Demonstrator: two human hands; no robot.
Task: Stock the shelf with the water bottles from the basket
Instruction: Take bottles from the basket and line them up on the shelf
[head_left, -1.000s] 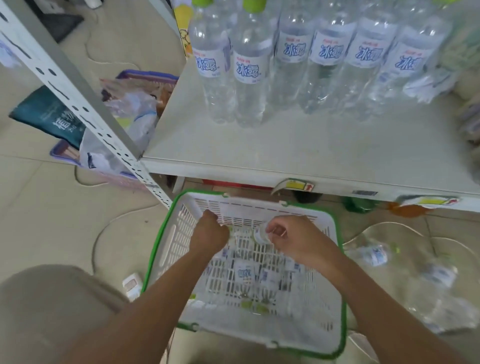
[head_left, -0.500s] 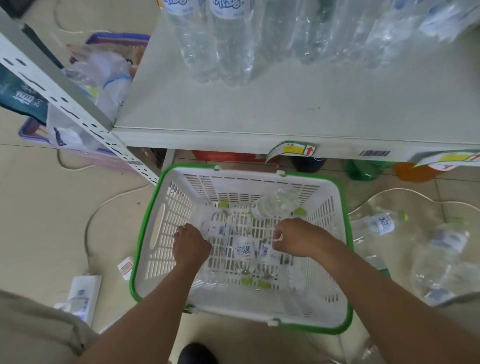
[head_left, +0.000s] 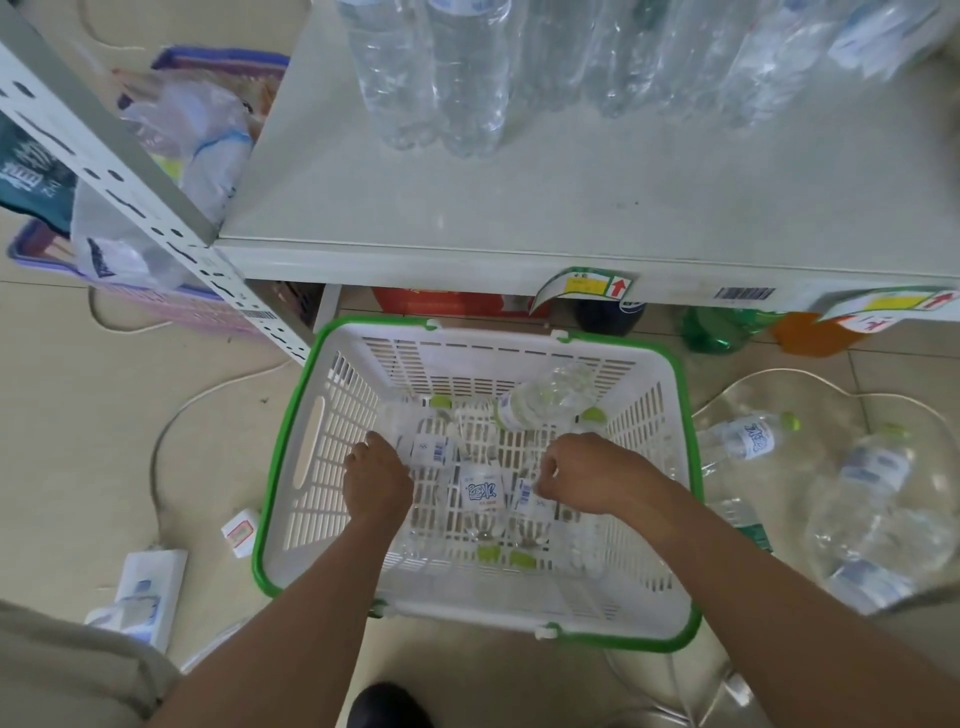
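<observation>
A white basket with a green rim (head_left: 291, 467) stands on the floor below the shelf (head_left: 519, 208). Several clear water bottles lie on its bottom, one with a blue-lettered label (head_left: 482, 493) between my hands. Another bottle (head_left: 545, 397) leans against the far wall. My left hand (head_left: 376, 478) reaches down with fingers curled over a bottle (head_left: 431, 451) at the left. Over at the right, my right hand (head_left: 587, 473) curls its fingers on a bottle (head_left: 524, 501). Several upright bottles (head_left: 457, 78) stand at the back of the shelf.
A perforated shelf post (head_left: 104, 156) slants at the left, with a purple basket of bags (head_left: 208, 130) behind it. Loose bottles (head_left: 743, 441) in clear wrap lie on the floor at the right. Green (head_left: 722, 327) and orange bottles sit under the shelf. A white power strip (head_left: 150, 587) lies left.
Both hands have dropped from near the basket's rim down onto the bottles on its bottom. The view has tilted downward, so less of the shelf shows.
</observation>
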